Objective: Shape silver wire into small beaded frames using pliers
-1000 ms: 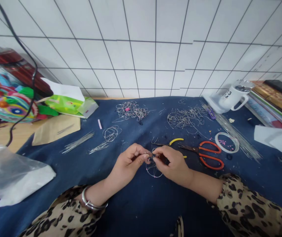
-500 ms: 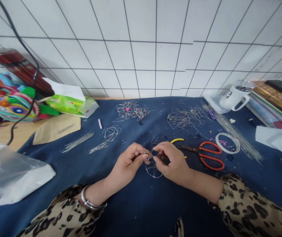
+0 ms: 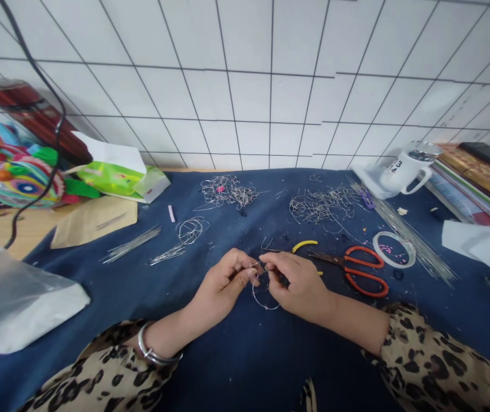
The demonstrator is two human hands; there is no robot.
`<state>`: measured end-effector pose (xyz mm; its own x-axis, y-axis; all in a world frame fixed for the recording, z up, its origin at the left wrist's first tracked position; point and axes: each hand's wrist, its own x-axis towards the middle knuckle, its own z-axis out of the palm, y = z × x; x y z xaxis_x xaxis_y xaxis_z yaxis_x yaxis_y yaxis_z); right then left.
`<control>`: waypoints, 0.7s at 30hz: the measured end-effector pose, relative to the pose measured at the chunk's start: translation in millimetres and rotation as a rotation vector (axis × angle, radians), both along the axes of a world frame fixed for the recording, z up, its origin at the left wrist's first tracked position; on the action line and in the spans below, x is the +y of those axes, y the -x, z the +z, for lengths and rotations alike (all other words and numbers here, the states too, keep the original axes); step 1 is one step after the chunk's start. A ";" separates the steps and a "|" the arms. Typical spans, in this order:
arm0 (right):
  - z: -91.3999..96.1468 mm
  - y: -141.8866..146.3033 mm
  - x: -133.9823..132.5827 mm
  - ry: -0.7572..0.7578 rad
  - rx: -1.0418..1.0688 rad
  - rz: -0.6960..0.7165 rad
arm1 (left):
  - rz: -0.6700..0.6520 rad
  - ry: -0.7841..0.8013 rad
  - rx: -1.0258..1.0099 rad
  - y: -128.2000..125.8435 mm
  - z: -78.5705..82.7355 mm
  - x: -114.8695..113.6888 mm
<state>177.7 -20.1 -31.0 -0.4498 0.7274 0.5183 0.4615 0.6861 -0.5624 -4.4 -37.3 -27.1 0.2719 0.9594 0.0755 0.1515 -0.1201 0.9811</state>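
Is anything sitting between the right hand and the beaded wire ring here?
Nothing visible. The left hand pinches the wire ring near its top, and the fingertips of the right hand are right at it; actual contact is too small to tell. The yellow-handled tool lies beyond the right hand, partly hidden by it.

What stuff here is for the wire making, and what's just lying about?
Probably part of the job: beaded wire ring, held between left hand and right hand; straight wires; pink beads; orange-handled scissors.

Probably just lying about: white mug; red flask; stacked books.
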 end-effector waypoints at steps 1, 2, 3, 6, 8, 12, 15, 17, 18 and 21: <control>0.3 0.4 -0.3 -0.001 0.000 -0.003 | 0.000 0.004 -0.005 -0.6 -0.3 0.0; 0.7 0.8 -0.6 -0.001 -0.002 -0.005 | 0.000 0.010 -0.011 -1.2 -0.5 -0.1; 1.3 1.1 -0.8 -0.002 -0.003 -0.005 | -0.001 0.018 -0.017 -1.8 -0.6 -0.1; 3.3 1.9 -0.9 -0.004 -0.001 -0.006 | -0.006 0.045 -0.046 -2.7 -0.6 -0.3; 4.3 2.3 -0.7 0.014 0.002 -0.012 | -0.009 0.065 -0.072 -2.7 -0.1 -0.4; 4.8 3.4 -0.8 0.066 0.005 -0.023 | -0.010 0.122 -0.121 -3.0 2.1 0.3; 4.4 4.5 -1.7 0.074 0.005 -0.020 | 0.009 0.157 -0.159 -4.3 3.2 0.8; 4.4 5.2 -2.4 0.081 -0.003 -0.018 | 0.024 0.173 -0.176 -5.4 3.3 0.7; 4.4 5.5 -2.7 0.085 -0.007 -0.016 | 0.027 0.180 -0.180 -5.9 3.2 0.6; 4.3 6.4 -3.1 0.104 -0.003 -0.021 | 0.027 0.189 -0.184 -6.9 3.2 0.3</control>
